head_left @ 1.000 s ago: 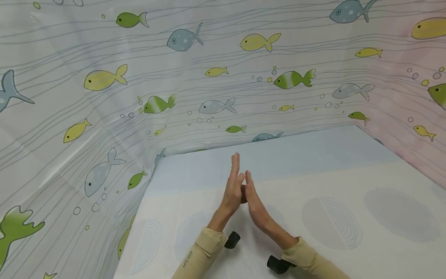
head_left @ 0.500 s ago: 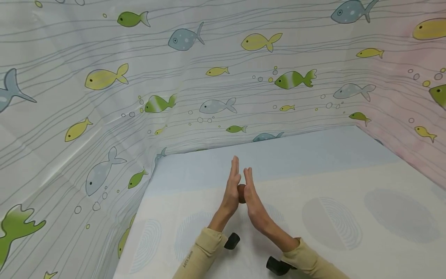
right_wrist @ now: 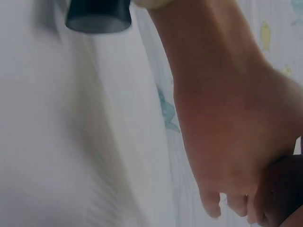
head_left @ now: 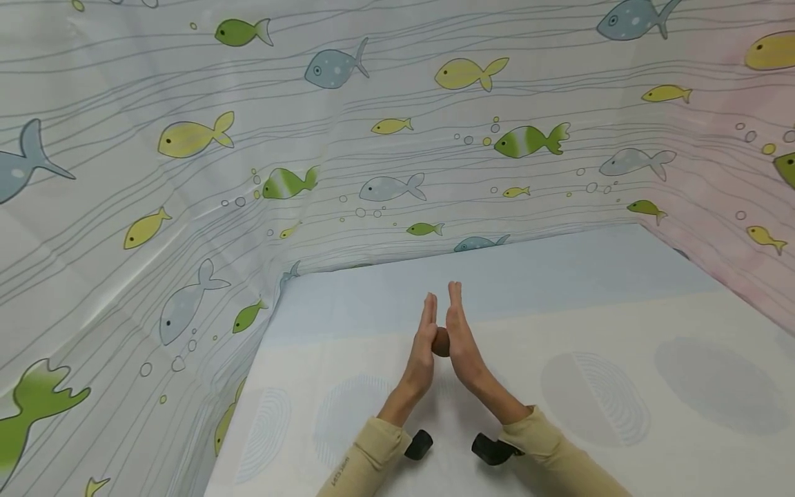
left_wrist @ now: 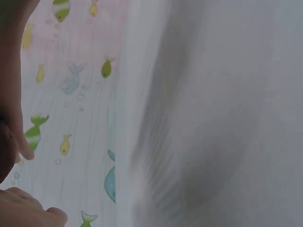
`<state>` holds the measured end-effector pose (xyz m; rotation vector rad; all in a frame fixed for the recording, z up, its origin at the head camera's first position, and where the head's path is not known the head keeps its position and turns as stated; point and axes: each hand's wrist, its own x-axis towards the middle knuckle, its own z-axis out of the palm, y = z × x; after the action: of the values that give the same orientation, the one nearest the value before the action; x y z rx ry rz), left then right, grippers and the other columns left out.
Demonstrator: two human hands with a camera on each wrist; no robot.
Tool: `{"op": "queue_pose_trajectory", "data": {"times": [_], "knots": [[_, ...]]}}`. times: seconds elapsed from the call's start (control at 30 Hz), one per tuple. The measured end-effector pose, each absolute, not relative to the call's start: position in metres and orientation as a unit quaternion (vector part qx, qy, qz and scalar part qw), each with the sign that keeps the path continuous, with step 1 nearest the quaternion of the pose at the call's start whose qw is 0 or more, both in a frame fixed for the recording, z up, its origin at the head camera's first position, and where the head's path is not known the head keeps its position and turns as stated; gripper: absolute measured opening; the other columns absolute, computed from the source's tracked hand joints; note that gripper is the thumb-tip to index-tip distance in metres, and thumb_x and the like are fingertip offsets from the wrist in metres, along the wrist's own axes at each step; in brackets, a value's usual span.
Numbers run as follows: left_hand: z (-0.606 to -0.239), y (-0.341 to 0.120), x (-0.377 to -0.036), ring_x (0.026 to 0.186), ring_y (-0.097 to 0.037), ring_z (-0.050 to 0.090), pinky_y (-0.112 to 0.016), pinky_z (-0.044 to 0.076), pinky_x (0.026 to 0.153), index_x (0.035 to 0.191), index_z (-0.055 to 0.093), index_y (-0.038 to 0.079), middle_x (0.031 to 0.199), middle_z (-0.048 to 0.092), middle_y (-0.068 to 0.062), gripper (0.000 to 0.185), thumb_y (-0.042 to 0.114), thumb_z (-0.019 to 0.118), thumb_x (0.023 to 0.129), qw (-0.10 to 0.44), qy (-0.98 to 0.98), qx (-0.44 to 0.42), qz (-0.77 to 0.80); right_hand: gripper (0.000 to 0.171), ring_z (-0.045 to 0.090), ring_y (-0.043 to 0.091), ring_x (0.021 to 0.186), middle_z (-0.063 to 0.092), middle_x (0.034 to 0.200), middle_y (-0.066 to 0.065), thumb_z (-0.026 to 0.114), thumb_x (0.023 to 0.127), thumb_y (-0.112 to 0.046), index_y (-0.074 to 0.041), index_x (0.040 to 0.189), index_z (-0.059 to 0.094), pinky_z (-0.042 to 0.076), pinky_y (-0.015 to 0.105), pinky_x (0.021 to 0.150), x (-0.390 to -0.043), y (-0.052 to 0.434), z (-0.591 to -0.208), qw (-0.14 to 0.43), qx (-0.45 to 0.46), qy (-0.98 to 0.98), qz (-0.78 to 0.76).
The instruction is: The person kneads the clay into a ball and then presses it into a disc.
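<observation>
A brown ball (head_left: 442, 343), like a lump of modelling clay, sits pressed between two flat palms over the table. My left hand (head_left: 424, 348) lies against its left side, fingers straight and pointing away. Against the other side rests my right hand (head_left: 462, 345), also straight-fingered, its tips reaching a little farther forward. In the left wrist view the ball (left_wrist: 6, 150) shows only at the left edge, with fingers (left_wrist: 28, 208) below it. The right wrist view has the ball (right_wrist: 284, 189) dark at the lower right, beside the large left palm (right_wrist: 227, 127).
A table with a pale patterned cloth (head_left: 348, 310) spreads beneath the hands. Fish-print curtains (head_left: 397, 83) hang around its back and sides. Black wrist cameras (head_left: 419, 445) jut inward below both forearms.
My left hand has slid back toward me while my right hand has slid forward, so the right fingertips now lead. The ball between them shows more fully, and both hands sit slightly farther right.
</observation>
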<state>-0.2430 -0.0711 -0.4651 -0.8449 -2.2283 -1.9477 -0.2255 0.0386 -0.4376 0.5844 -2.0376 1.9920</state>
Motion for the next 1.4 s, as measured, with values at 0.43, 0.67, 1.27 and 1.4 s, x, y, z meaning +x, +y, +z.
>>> {"op": "queue_pose_trajectory", "data": {"times": [0.43,0.67,1.27,1.4], "knots": [[-0.457,-0.063,-0.226,0.152,-0.018,-0.006,-0.054,0.003,0.120,0.160,0.003,0.010,0.166,-0.001,0.000,0.064,0.037,0.017,0.103,0.055,-0.741,-0.281,-0.608,0.065,-0.009,0.026,0.152,-0.009,0.166,0.009,0.013,0.107,-0.045,-0.010,0.159,-0.005,-0.001,0.057,0.119,-0.249,0.045,-0.450,0.103,0.168,-0.690,0.696],[-0.451,-0.065,-0.225,0.153,-0.020,-0.004,-0.056,0.005,0.120,0.159,0.005,0.007,0.166,-0.002,-0.003,0.066,0.038,0.018,0.102,0.082,-0.742,-0.283,-0.603,0.060,-0.010,0.028,0.152,-0.010,0.166,0.008,0.011,0.109,-0.040,-0.012,0.160,-0.004,0.000,0.060,0.118,-0.247,0.044,-0.457,0.076,0.165,-0.699,0.691],[-0.423,-0.076,-0.247,0.152,-0.012,-0.006,-0.051,-0.001,0.121,0.160,0.003,0.012,0.166,-0.004,0.004,0.064,0.035,0.020,0.102,0.104,-0.720,-0.279,-0.627,0.053,0.045,0.027,0.089,0.042,0.076,0.024,0.005,0.110,-0.023,0.004,0.150,0.025,0.012,0.056,0.109,-0.223,0.028,-0.469,0.051,0.241,-0.687,0.684],[-0.427,-0.079,-0.253,0.152,-0.013,-0.006,-0.051,-0.001,0.121,0.160,0.003,0.012,0.166,-0.004,0.004,0.064,0.037,0.019,0.103,0.092,-0.725,-0.265,-0.629,0.057,0.025,0.033,0.143,0.039,0.147,0.024,0.006,0.109,-0.033,-0.005,0.159,0.002,0.001,0.063,0.115,-0.220,0.026,-0.463,0.044,0.230,-0.692,0.683]]}}
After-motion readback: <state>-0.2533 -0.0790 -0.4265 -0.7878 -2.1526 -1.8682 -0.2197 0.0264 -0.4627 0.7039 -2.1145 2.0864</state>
